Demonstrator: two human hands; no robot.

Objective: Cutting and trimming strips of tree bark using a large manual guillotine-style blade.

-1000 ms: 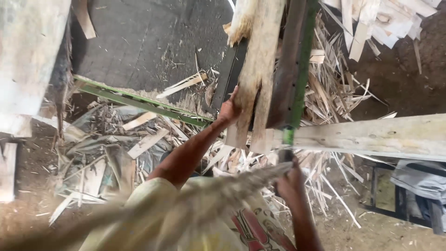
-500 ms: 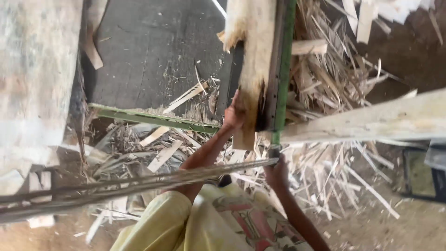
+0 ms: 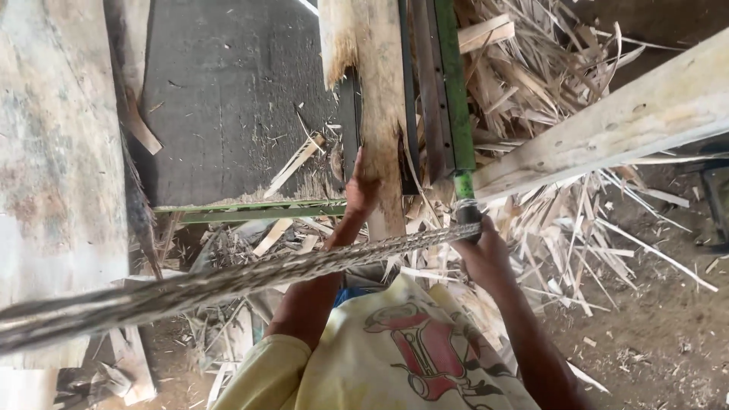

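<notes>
Ahead, left hand (image 3: 360, 190) presses plank (image 3: 377, 99); right hand (image 3: 480, 250) grips handle (image 3: 465, 199).

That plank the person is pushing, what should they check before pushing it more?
1. Left hand flat on the wooden plank: ok.
2. Right hand wrapped round the dark handle: ok.
3. Plank lying along the green rail: ok.
4. Ground free of wood scraps: not ok.
5. Twisted rope away from the arms: not ok, it crosses them.
6. Blade position: cannot tell.
</notes>
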